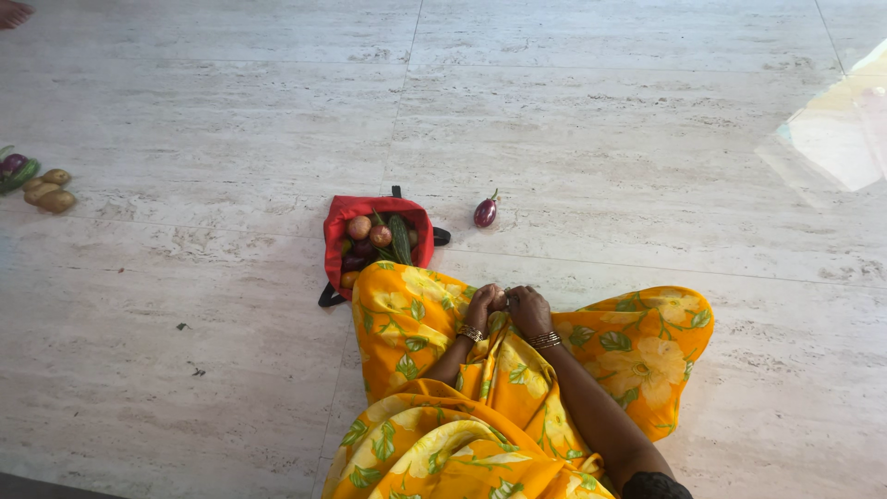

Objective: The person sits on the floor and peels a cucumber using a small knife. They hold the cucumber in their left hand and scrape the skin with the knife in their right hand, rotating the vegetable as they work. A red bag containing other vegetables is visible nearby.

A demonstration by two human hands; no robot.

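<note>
In the head view, a red cloth bag (346,222) with black straps is being taken as the landmark; it is lying open on a pale, veined stone tile floor (601,129). Round reddish onions (358,226), dark purple pieces and a long green vegetable (400,238) are being held inside it. Its near edge is being covered by a glossy yellow garment (407,323) printed with flowers and green leaves, which is spreading in soft folds below the bag. Just below and to the right of the bag, the left hand (482,303) and the right hand (528,310) are being kept together, touching, fingers curled; whether anything is being gripped between them cannot be told. Bangles are being worn on both wrists. To the right of the bag, apart from it, a small smooth purple eggplant (485,212) is lying on the floor. Far to the left of the bag, a cluster of tan potatoes (48,189) is resting beside a purple and green vegetable (17,169).
</note>
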